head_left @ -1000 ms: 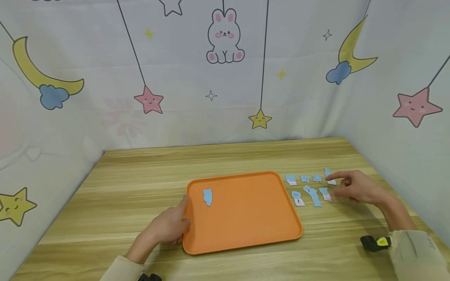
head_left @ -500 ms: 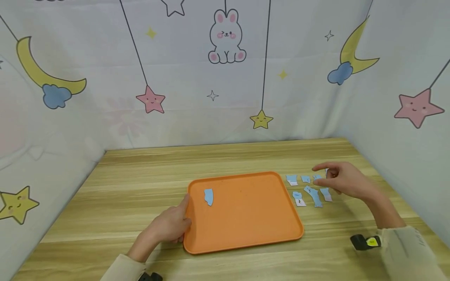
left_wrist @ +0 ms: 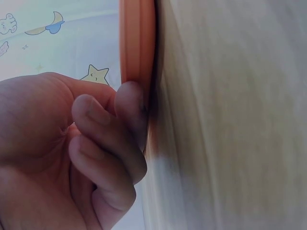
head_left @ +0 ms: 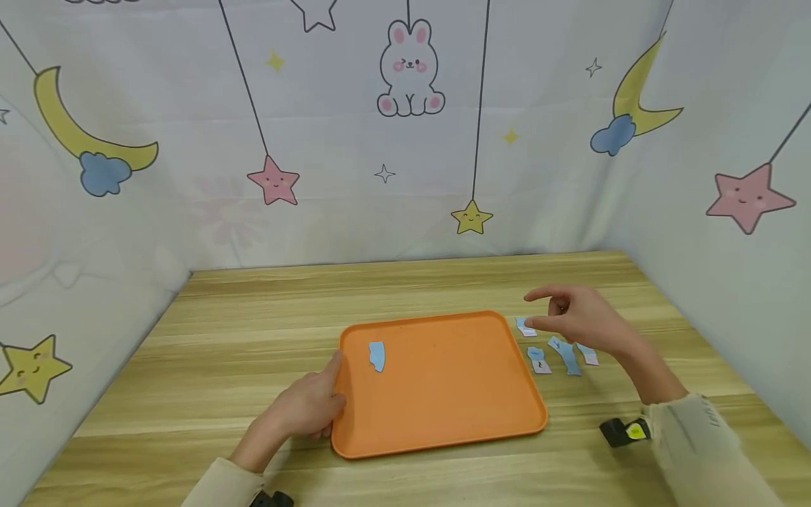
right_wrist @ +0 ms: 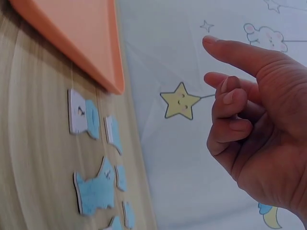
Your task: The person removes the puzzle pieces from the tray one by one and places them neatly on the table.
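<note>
My left hand grips the left rim of an orange tray; in the left wrist view its fingers curl at the tray's edge. A light-blue puzzle piece lies in the tray's upper left. My right hand hovers over the loose pieces right of the tray, holding nothing, thumb and index finger spread apart, other fingers curled in. Its thumb overlaps a blue-and-white puzzle piece in the head view. A branching blue puzzle piece and a piece with a small mark lie below it. Further pieces are hidden behind the hand.
The wooden table carries the tray and pieces. White cloth printed with stars, moons and a rabbit hangs behind and at both sides. Another blue-and-white puzzle piece lies by the right forearm.
My right hand has moved left across the row of pieces, from the far-right one towards the tray. The left hand stays at the tray's rim.
</note>
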